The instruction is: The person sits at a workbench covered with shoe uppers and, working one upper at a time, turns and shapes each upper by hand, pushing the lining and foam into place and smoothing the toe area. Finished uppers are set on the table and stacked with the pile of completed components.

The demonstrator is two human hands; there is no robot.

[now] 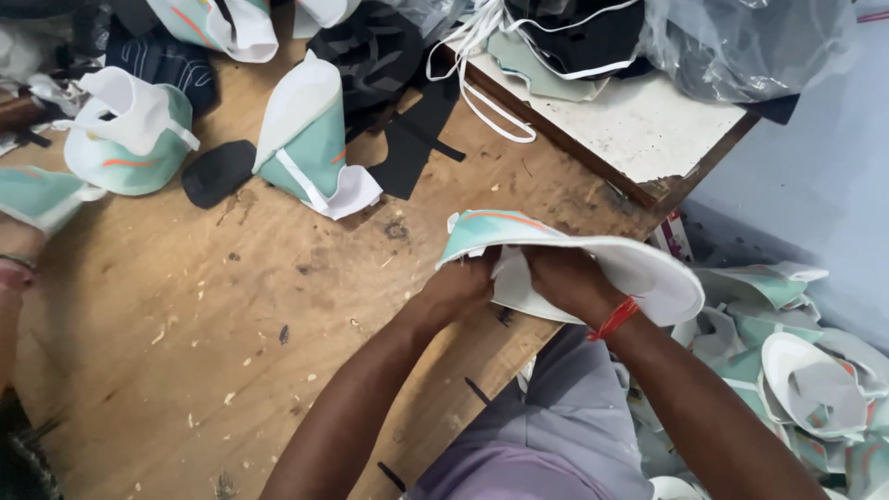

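**What you can't see**

Your left hand (460, 282) and right hand (567, 278) have fingers tucked under the mint-and-white shoe upper (574, 255); grip unreadable. Pile of uppers (787, 370) runs off the right edge. Another person's arm (14, 278) is cut off at the left.

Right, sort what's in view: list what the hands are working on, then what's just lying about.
In hand:
left hand
right hand
teal and white shoe upper, held by both

Lying about:
standing uppers on the wooden table
black cut pieces
white cord
heap of uppers on the floor
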